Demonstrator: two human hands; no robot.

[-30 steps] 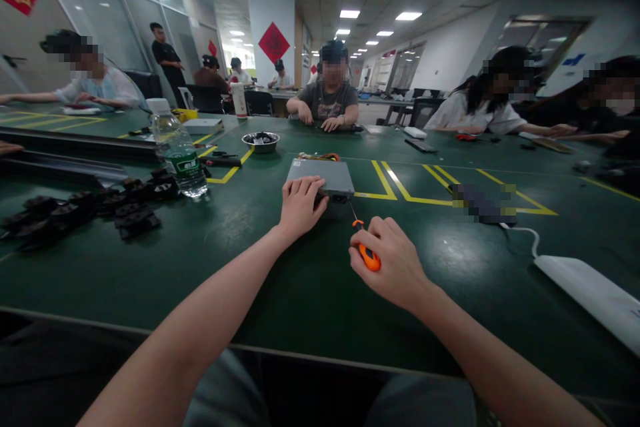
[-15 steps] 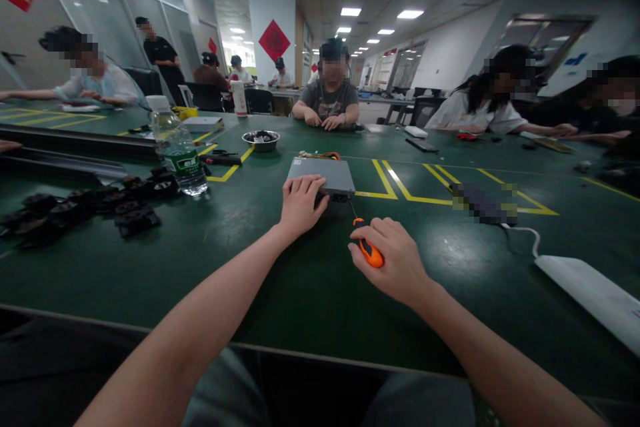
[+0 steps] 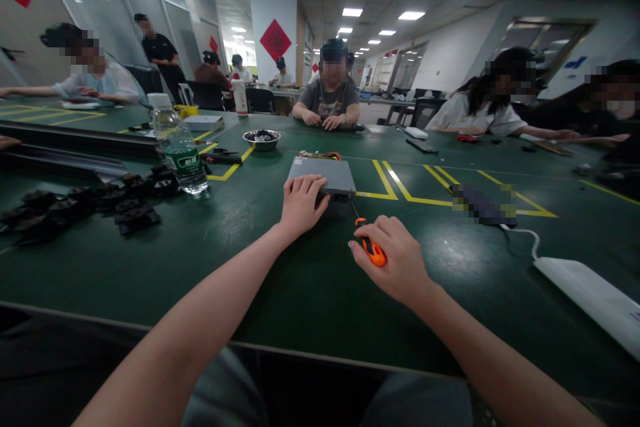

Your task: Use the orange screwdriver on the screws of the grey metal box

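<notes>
A flat grey metal power supply [image 3: 330,171] lies on the green table, with coloured cables at its far side and a socket in its near face. Across its near left part rests my left hand [image 3: 301,203], fingers on top and thumb against the front, gripping it. In my right hand [image 3: 395,253] is a screwdriver [image 3: 373,251] with an orange and black handle, held between thumb and fingers. Its thin shaft points up to the near right corner of the power supply; whether the tip sits in a screw is too small to tell.
Left of my hands stand a water bottle [image 3: 183,153] and a pile of black parts [image 3: 135,207]. A metal bowl [image 3: 261,140] with small pieces is farther back. To the right are a blurred dark device [image 3: 483,205] and a white power bank [image 3: 590,293]. A person [image 3: 330,97] sits opposite.
The fingers of my right hand have shifted slightly around the screwdriver handle, which sits a touch farther right. My left hand and the power supply keep their places.
</notes>
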